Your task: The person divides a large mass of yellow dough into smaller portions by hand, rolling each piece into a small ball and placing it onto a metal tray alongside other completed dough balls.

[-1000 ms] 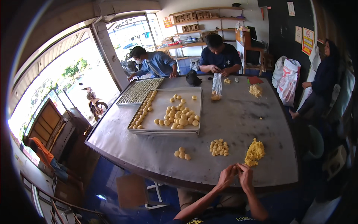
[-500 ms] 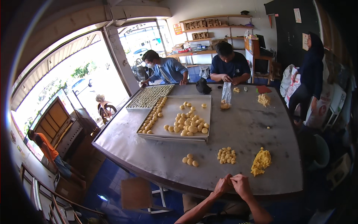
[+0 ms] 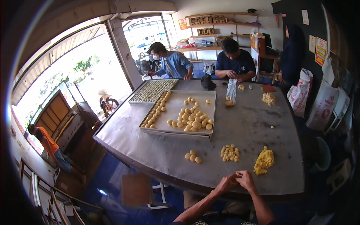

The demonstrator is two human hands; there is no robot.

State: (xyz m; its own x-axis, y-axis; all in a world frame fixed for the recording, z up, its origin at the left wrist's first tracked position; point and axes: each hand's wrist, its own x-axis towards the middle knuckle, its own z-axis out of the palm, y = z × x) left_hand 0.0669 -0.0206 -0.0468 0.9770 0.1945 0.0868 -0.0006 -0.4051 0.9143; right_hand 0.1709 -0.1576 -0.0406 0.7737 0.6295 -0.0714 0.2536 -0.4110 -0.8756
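Over the near edge of the table, my left hand [image 3: 226, 183] and my right hand [image 3: 245, 179] meet with fingers pinched together. Between the fingertips is what looks like a small piece of dough [image 3: 238, 175], mostly hidden. Just beyond my hands lies a cluster of small pale-yellow dough pieces [image 3: 229, 153]. To their right sits a rough mound of yellow dough [image 3: 264, 161]. Several smooth round dough balls [image 3: 192, 156] rest to the left of the cluster.
A large metal tray [image 3: 176, 101] holds many dough balls; another tray [image 3: 152, 91] with small rounds adjoins it. Across the metal table [image 3: 258, 127], a person [image 3: 235, 62] handles a clear plastic bag [image 3: 231, 92]. A stool [image 3: 137, 188] stands at the near left.
My hands stay together but turn slightly, and the fingers shift around the small piece. The person in dark clothes at the right has moved farther back. The whole view has shifted a little.
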